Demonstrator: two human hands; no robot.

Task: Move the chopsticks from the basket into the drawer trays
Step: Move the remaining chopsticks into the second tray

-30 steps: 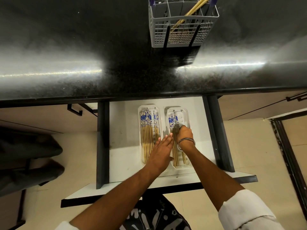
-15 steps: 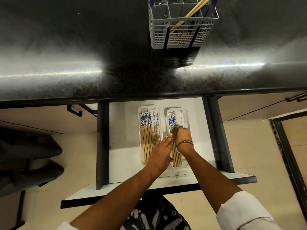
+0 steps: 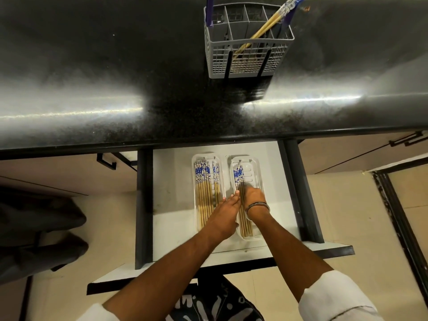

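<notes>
- Both hands are down in the open drawer (image 3: 176,216). The right hand (image 3: 252,196) sits on the bundle of chopsticks in the right tray (image 3: 257,167), fingers bent down over the sticks, but it's blurry, so I honestly can't tell if it's gripping them or just patting them flat.
- The left hand (image 3: 223,215) has its fingers straight and relaxed, tips lying in the gap between the two trays, just beside the right hand.
- The left tray (image 3: 196,158) holds a full row of sticks just left of those fingertips, patterned ends pointing away.
- The grey cutlery basket (image 3: 245,66) is well beyond the fingers, up on the black counter (image 3: 115,77), with a few chopsticks (image 3: 266,26) leaning in a back compartment, so my guess is the job's mostly done.
- Tip for this step: square the bundle with flat fingers, keep the blue-and-white ends all one way, and steady the tray edge with the other hand so it doesn't slide.
- No brand, label or writing I can read anywhere.
</notes>
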